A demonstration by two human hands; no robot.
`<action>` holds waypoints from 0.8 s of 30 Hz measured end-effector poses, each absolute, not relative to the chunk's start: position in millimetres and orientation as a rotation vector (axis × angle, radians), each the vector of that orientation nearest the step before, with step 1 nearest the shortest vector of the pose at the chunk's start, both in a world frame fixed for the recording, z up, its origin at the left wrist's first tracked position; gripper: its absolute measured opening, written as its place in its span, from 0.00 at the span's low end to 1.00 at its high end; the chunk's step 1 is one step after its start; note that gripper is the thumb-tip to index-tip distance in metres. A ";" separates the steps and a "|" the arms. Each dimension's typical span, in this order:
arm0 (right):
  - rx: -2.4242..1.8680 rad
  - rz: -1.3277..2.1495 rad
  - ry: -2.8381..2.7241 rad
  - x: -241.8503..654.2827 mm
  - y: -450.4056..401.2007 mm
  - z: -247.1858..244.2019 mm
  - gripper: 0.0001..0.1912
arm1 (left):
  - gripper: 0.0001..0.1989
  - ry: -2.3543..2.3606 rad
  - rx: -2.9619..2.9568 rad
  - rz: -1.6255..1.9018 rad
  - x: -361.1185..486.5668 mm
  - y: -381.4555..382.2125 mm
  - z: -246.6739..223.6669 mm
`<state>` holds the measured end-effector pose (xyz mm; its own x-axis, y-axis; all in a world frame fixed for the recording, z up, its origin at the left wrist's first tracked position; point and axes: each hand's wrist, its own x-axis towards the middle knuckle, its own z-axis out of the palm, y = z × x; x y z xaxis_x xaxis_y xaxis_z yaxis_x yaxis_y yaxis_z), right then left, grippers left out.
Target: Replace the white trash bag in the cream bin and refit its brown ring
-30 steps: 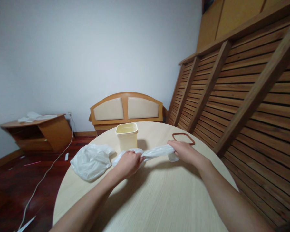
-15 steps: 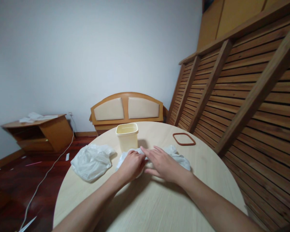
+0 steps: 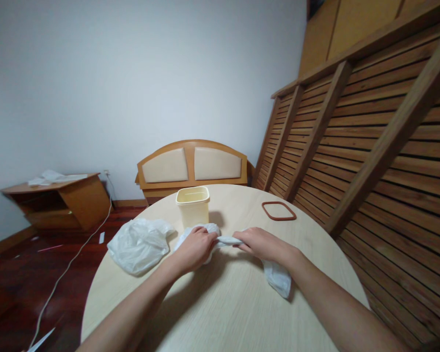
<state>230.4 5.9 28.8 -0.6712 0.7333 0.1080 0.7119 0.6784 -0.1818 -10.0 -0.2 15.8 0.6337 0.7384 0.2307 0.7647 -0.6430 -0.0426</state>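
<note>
My left hand (image 3: pixel 198 247) and my right hand (image 3: pixel 258 242) grip one white plastic bag (image 3: pixel 228 240), drawn into a narrow twisted strip between them. Part of this bag bunches behind my left hand, and a loose end hangs below my right wrist. Just behind my left hand stands a pale yellow container (image 3: pixel 194 208), upright and without a lid on it. A second crumpled white plastic bag (image 3: pixel 139 247) lies to the left on the round table (image 3: pixel 220 308). At the table's back right lies a reddish-brown rounded square ring (image 3: pixel 278 211).
Past the table stands a wooden headboard (image 3: pixel 194 166) with cream panels. A slatted wooden frame (image 3: pixel 355 146) leans along the right side. At the left are a low cabinet (image 3: pixel 73 203) with papers on it and a white cable (image 3: pixel 68 269) on the floor.
My right hand has closed on the bag and moved slightly right. The bag's middle is now a taut strip between my hands, and its right end has shifted toward me.
</note>
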 end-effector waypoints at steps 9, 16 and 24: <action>-1.281 0.068 -2.658 261.8 18.3 38.1 0.08 | 0.16 -1.328 -2.698 -0.227 -24.7 6.0 20.0; -1.284 0.108 -2.577 272.2 24.3 35.8 0.13 | 0.15 -1.404 -2.714 -0.235 -23.2 2.0 22.8; -1.321 0.038 -2.555 257.7 11.6 42.9 0.12 | 0.38 -1.204 -2.719 -0.736 13.7 -25.1 15.9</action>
<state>257.7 11.6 42.9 -0.5508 0.8050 0.2206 0.7981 0.5853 -0.1430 13.7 -25.1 15.9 0.5763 0.6778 0.4565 0.7154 -0.6885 0.1192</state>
